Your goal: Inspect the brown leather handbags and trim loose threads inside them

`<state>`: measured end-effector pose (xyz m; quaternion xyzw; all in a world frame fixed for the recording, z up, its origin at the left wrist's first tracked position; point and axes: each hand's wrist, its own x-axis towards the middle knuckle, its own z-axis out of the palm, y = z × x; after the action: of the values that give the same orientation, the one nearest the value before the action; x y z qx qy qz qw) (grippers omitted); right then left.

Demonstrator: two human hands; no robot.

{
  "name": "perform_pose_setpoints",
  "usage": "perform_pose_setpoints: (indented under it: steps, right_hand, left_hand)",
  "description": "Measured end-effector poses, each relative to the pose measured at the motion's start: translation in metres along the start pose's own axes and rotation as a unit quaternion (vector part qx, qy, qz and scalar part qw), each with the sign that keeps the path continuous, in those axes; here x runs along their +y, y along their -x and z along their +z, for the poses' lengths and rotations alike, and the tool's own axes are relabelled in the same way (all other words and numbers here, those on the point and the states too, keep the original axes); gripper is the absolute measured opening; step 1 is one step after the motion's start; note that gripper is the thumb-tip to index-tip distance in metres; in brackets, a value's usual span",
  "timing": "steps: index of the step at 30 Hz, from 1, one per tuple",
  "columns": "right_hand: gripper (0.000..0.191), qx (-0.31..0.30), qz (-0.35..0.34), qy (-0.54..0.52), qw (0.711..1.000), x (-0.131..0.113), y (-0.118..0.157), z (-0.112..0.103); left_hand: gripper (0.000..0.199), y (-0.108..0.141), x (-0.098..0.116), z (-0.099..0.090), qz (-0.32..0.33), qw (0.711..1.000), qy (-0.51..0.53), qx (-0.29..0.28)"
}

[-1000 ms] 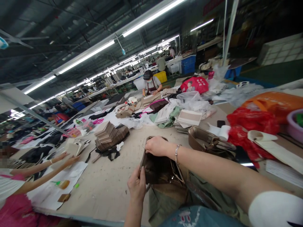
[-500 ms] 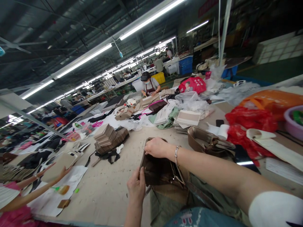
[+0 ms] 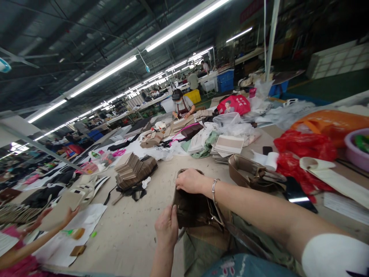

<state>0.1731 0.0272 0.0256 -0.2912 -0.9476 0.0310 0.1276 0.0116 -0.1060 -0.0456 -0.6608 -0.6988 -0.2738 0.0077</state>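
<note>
Right sleeve (image 3: 331, 252): white, short
Right wrist (image 3: 208, 186): slim silvery bracelet (image 3: 213, 190)
Left hand (image 3: 167, 227): bare
Garment (image 3: 250, 266): dull blue, pink and white print (image 3: 229, 268)

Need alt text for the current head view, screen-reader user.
A person's left hand and right hand hold the left side of an open brown bag's rim at a cluttered worktable. Stacked tan pieces lie beyond to the left, red plastic bags to the right. At far left, a co-worker's hands hold a flat beige panel.
</note>
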Motion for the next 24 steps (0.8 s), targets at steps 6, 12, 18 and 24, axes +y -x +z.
perform_pose_setpoints:
  steps: [6,12,18,24]
  right_hand:
    - [0.031,0.025,-0.008,-0.022,0.999,0.004,0.001,0.001]
    - [0.017,-0.008,-0.031,-0.014,0.999,0.006,-0.001,0.003]
    - [0.016,-0.005,-0.022,-0.014,1.0,0.008,0.001,0.001]
    - [0.016,-0.004,-0.018,-0.007,1.0,0.01,0.0,-0.002]
  left_hand:
    - [0.03,0.002,0.0,-0.001,0.018,0.999,0.025,-0.007]
    - [0.028,0.004,0.001,-0.004,0.021,0.999,0.026,-0.015]
    - [0.037,-0.002,0.014,-0.02,0.005,0.992,-0.081,-0.099]
    - [0.037,-0.036,0.037,-0.047,-0.02,0.98,-0.07,-0.186]
